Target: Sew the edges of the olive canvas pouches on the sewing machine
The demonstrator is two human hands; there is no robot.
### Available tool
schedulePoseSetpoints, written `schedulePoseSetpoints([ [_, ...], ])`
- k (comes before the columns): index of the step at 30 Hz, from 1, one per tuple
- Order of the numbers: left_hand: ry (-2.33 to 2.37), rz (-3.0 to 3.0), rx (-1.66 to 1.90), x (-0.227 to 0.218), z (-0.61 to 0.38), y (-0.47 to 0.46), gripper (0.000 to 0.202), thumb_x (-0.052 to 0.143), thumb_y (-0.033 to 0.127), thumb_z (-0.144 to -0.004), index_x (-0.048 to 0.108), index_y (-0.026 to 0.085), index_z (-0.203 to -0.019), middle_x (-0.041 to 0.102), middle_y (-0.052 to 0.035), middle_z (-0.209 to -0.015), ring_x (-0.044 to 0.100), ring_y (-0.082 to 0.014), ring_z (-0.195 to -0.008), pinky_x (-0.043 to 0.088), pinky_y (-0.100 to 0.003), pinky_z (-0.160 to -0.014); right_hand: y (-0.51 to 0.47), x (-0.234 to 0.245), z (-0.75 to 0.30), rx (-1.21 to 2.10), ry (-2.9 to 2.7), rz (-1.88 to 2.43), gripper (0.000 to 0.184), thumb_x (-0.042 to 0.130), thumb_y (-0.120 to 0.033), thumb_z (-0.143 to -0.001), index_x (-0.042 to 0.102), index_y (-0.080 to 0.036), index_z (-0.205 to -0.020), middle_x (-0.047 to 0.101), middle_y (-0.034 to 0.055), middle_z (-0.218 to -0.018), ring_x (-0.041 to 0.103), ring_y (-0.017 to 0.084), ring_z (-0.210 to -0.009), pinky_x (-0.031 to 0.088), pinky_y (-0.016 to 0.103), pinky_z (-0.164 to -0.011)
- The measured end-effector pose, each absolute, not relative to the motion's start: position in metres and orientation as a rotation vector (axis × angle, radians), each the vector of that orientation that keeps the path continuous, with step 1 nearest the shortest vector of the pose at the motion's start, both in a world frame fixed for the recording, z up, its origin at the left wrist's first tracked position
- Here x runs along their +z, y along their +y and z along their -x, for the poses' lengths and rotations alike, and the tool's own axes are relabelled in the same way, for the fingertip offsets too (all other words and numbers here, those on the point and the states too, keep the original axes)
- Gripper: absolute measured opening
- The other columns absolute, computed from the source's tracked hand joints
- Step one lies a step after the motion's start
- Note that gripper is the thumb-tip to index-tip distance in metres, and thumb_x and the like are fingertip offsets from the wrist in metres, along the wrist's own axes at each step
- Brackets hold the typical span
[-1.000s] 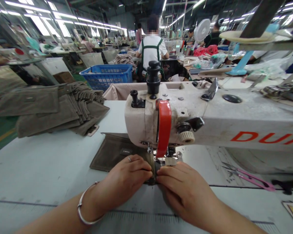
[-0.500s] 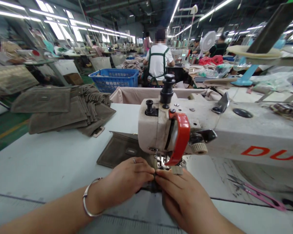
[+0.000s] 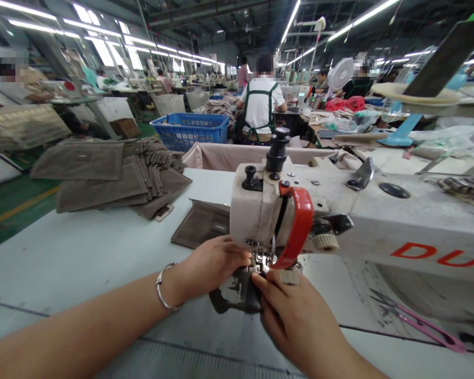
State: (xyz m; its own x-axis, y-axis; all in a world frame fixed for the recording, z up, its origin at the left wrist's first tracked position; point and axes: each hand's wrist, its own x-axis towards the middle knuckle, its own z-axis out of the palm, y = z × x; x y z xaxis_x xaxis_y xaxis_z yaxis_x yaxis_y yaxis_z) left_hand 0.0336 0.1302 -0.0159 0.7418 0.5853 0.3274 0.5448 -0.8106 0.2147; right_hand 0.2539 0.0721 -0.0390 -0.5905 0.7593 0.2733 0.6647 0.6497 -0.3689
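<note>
Head view, lower centre of frame. Both hands meet under the head of the sewing machine, just below its red guard.

Left hand: comes in from the lower left, with a metal bangle on the wrist. The fingers are curled, tips pushed up against the presser foot. Whether they pinch anything I cannot tell, as the tips are hidden by the foot.

Right hand: comes in from the lower right, with thumb and forefinger closed on the upper right edge of a dark piece directly under the needle (cloth or metal, unclear).

Brown fabric panel: flat on the white table, just left of the machine head. Its right end runs behind the left hand toward the needle, and a small label shows on it.

Around:
- Stack of matching brown panels, fanned out, middle left, well apart from the hands.
- Blue basket, upper centre, behind the table.
- Pink thread snips, lower right, on the table under the machine arm.
- A person in a white shirt with green apron straps, seated, back turned, upper centre.
</note>
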Motion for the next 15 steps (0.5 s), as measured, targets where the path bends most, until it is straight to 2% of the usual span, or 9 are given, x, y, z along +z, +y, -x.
schedulePoseSetpoints([
  [6, 1.048, -2.831, 0.533, -0.022, -0.033, 0.138, 0.017, 0.053, 0.018, -0.093, 0.068, 0.017, -0.099, 0.071, -0.0056, -0.101, 0.064, -0.0219, -0.099, 0.05, -0.037, -0.092, 0.072, -0.039, -0.253, 0.317, -2.433, 1.117, 0.039, 0.049, -0.012, -0.086, 0.057, -0.014, -0.124, 0.059, 0.0118, -0.102, 0.051, 0.029, -0.099, 0.048, 0.05, -0.083],
  [10, 1.031, -2.838, 0.508, -0.021, -0.033, 0.14, 0.019, 0.051, 0.019, -0.094, 0.068, 0.017, -0.1, 0.071, -0.0059, -0.104, 0.063, -0.0226, -0.103, 0.048, -0.039, -0.095, 0.073, -0.039, -0.252, 0.302, -2.42, 1.107, 0.039, 0.05, -0.012, -0.085, 0.058, -0.014, -0.123, 0.059, 0.012, -0.102, 0.051, 0.029, -0.099, 0.048, 0.05, -0.084],
  [15, 1.104, -2.827, 0.361, 0.0, -0.046, 0.121, 0.017, 0.05, 0.011, -0.092, 0.066, 0.016, -0.093, 0.071, -0.0049, -0.097, 0.064, -0.0208, -0.095, 0.048, -0.034, -0.09, 0.071, -0.036, -0.254, 0.319, -2.398, 1.089, 0.037, 0.049, -0.013, -0.086, 0.059, -0.014, -0.121, 0.058, 0.0122, -0.102, 0.05, 0.028, -0.096, 0.048, 0.049, -0.083],
])
